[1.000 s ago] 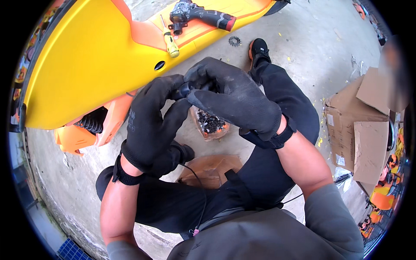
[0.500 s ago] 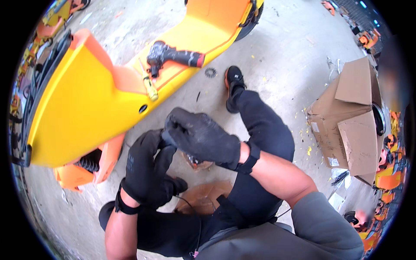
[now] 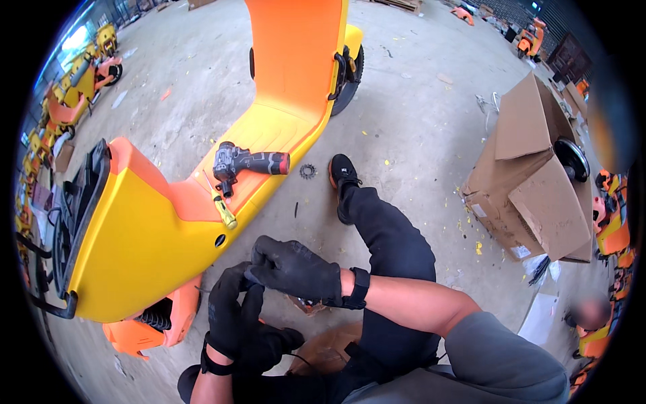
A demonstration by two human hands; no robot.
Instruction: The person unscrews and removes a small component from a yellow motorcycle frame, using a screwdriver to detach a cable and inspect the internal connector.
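My left hand and my right hand, both in black gloves, meet fingertip to fingertip in front of my body. Both are closed, and whatever is pinched between them is too small or too hidden to name. Just beyond them stands a yellow and orange scooter. A cordless impact driver, black and grey with a red battery end, lies on its footboard. Beside the driver is a screwdriver with a yellow handle.
A black toothed ring lies on the concrete floor near my shoe. To the right, an open cardboard box holds a black round part. Flattened cardboard is under me. More scooters line the far left.
My view has tilted up, so the scooter's front and more of the floor show. Both hands stay together and closed, now lower in the picture.
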